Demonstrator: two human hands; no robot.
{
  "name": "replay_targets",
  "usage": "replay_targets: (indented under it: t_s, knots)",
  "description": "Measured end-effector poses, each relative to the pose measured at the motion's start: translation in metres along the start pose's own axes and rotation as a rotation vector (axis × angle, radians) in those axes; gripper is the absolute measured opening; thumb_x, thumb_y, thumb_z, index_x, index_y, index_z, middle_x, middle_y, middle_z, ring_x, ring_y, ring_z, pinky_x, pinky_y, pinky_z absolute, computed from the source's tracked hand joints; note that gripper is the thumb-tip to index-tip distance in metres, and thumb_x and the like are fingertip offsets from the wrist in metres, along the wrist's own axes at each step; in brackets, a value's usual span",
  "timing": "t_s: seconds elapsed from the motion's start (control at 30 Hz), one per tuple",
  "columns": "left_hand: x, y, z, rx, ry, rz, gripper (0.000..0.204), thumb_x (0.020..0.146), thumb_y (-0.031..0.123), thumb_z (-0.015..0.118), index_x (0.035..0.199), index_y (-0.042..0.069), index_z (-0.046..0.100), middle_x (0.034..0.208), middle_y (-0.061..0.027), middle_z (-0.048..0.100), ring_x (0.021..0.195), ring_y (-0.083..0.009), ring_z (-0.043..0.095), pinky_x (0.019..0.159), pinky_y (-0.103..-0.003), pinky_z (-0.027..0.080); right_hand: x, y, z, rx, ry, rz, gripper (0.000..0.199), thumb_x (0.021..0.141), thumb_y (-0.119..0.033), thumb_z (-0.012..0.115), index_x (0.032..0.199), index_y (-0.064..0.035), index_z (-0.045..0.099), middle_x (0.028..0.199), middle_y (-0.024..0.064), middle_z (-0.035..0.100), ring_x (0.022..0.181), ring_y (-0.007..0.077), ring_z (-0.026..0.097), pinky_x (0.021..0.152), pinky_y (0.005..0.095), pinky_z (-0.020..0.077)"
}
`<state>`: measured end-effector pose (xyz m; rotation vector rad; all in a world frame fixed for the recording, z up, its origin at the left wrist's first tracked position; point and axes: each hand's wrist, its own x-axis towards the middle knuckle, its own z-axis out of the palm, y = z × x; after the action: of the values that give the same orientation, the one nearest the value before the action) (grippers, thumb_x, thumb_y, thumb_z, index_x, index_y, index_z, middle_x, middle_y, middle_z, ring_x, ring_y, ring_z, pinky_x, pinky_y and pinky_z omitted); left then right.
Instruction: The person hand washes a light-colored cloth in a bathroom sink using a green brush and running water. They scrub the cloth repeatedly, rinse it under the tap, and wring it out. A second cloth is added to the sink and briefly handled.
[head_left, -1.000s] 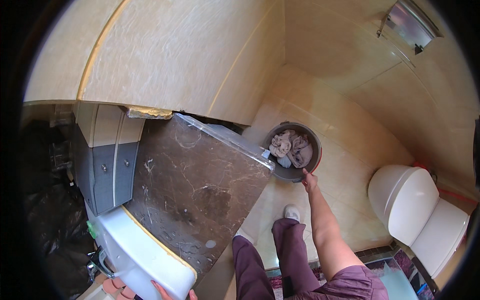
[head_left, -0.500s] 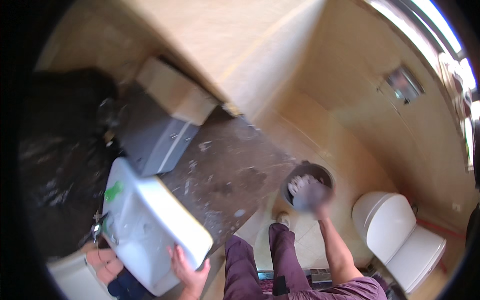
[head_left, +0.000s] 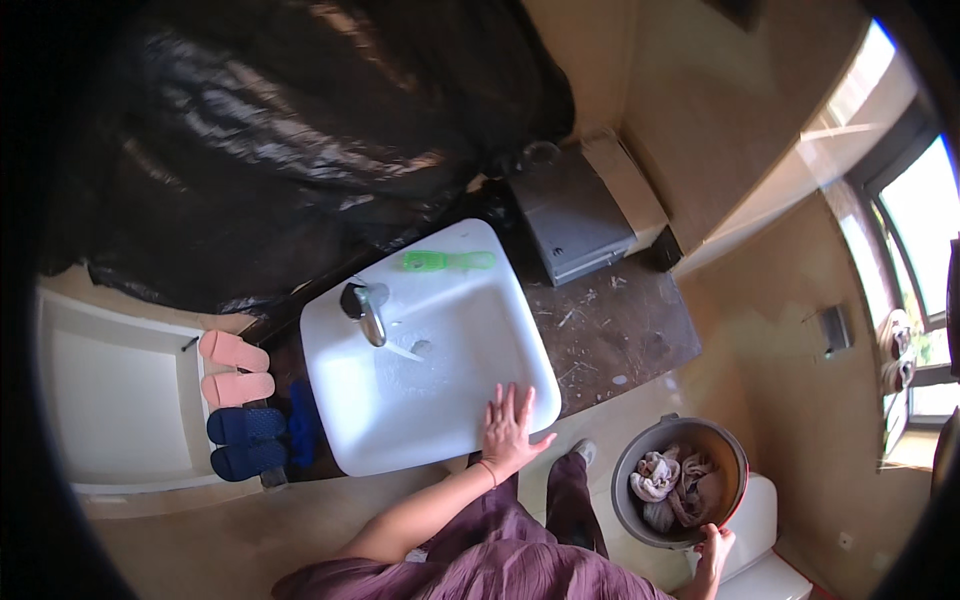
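A white washbasin (head_left: 480,350) stands before me, and water runs from its chrome tap (head_left: 371,318). My left hand (head_left: 510,435) rests on the basin's near right edge with its fingers spread, holding nothing. On the basin's far rim lies a green brush (head_left: 450,261). At the lower right, a grey bucket (head_left: 625,495) holds a pale patterned cloth (head_left: 655,476) and a brownish crumpled cloth (head_left: 697,492). Its near right rim is in the fingers of my right hand (head_left: 713,548). The bucket covers part of the toilet behind it.
A dark stone counter (head_left: 625,335) carries the basin and a grey box (head_left: 575,220). Black plastic sheeting (head_left: 330,150) hangs behind. Pink slippers (head_left: 237,388) and dark blue slippers (head_left: 247,442) sit beside a white shelf (head_left: 120,390). A white toilet (head_left: 760,515) and a window (head_left: 915,230) are on the right.
My view has swung left toward the basin. The bucket now looks larger and closer, with my right hand at its rim; before, that hand was blurred over it. My left hand stays by the basin edge.
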<state>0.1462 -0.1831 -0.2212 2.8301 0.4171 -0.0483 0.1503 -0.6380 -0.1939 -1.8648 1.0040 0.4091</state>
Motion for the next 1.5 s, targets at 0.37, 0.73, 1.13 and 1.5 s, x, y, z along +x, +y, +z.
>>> replay_targets:
  t_s: [0.37,0.73,1.13,1.5]
  knots:
    - [-0.004,-0.024,-0.018,-1.516,-0.211,-0.162,0.054,0.099,0.039,0.037,0.142,0.007,0.029,0.137,-0.0123,0.042,0.129,-0.0182,0.036,0.105,-0.031,0.031,-0.229,-0.228,0.122,0.189,-0.283,-0.862,0.059,0.074,0.004,0.057,0.13,-0.0041,0.04,0.079,0.0078,0.065,0.057,0.0073,0.055,0.046,0.0183,0.0415]
    - [-0.036,-0.115,-0.029,-2.596,-0.71,-0.237,0.048,0.099,0.013,0.037,0.144,0.013,0.02,0.141,-0.0091,0.038,0.121,-0.0216,0.048,0.102,-0.037,0.043,-0.354,-0.265,0.321,-0.542,-0.357,-1.336,0.065,0.073,-0.001,0.063,0.135,-0.0069,0.044,0.053,0.0034,0.053,0.043,0.0126,0.048,0.048,0.0273,0.0435]
    - [-0.073,-0.153,-0.05,-1.912,-0.419,-0.005,0.02,0.094,0.011,0.041,0.104,0.005,0.058,0.09,-0.0036,0.063,0.075,-0.0094,0.06,0.06,-0.026,0.051,-0.391,-0.272,0.416,-0.857,-0.224,-1.499,0.045,0.073,-0.01,0.062,0.118,-0.0099,0.059,0.058,0.0118,0.059,0.051,0.0292,0.06,0.053,0.0395,0.0482]
    - [-0.046,-0.168,-0.058,-2.59,-0.838,-0.131,0.037,0.094,0.018,0.049,0.13,0.012,0.04,0.11,-0.0025,0.058,0.07,-0.0081,0.058,0.061,-0.024,0.053,-0.445,-0.295,0.417,-0.834,-0.227,-1.46,0.043,0.075,-0.011,0.062,0.117,-0.015,0.058,0.064,0.0127,0.062,0.057,0.0298,0.062,0.054,0.0407,0.0498]
